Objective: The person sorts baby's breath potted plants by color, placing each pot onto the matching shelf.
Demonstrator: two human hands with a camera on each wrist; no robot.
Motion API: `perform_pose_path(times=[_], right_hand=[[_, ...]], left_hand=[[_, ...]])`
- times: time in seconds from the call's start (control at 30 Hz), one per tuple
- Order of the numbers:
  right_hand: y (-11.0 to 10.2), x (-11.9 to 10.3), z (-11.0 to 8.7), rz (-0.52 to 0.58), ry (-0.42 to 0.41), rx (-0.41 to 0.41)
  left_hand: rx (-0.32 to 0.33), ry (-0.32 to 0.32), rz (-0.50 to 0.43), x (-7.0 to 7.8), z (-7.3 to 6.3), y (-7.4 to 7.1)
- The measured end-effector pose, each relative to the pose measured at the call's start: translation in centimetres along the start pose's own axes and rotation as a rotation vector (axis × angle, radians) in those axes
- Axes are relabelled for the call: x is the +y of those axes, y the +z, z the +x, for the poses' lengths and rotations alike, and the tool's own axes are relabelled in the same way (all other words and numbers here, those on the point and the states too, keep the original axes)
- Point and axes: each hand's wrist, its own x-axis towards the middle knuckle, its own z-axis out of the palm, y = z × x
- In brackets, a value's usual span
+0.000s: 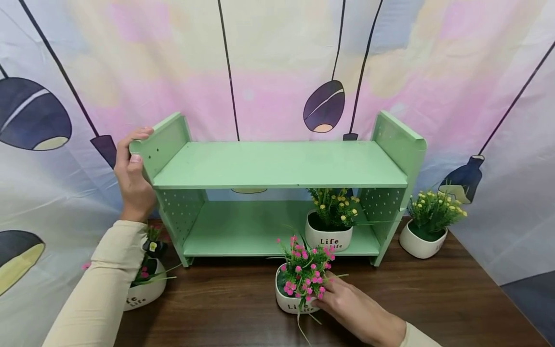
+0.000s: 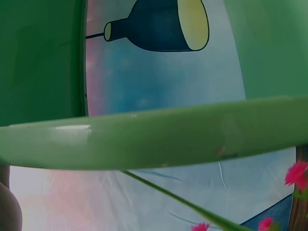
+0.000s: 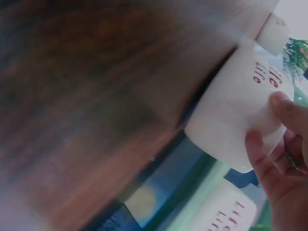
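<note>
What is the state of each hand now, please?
Left hand: grips the green shelf side panel.
Right hand: holds the pink-flower pot.

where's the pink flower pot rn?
Head view: pink flower pot sits on the table, centre front, just before the green shelf, right hand gripping it.

Smooth matt green panels on the shelf (image 1: 277, 166). Glossy white ceramic-looking pot (image 1: 289, 300), plasticky pink flowers (image 1: 305, 270). Dark wood-grain table (image 1: 433, 299), slight sheen.
</note>
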Motion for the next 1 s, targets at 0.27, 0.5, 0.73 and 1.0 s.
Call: perform_pose_path(times=[0.27, 0.5, 0.73, 1.0], right_hand=[[-3.3, -0.7, 0.7, -0.026, -0.039, -0.016], [-6.1, -1.3, 1.1, 0.007, 0.011, 0.093], [-9.2, -1.5, 2.1, 0.033, 0.032, 0.187], [-12.3, -1.0, 2.9, 0.076, 0.075, 0.262]], left_hand=[[0.014, -0.004, -0.012, -0.2, 0.2, 0.0], [0.013, -0.013, 0.023, -0.2, 0.1, 0.0], [0.011, -0.016, 0.005, -0.2, 0.0, 0.0], [-0.001, -0.009, 0.002, -0.3, 0.0, -0.2]])
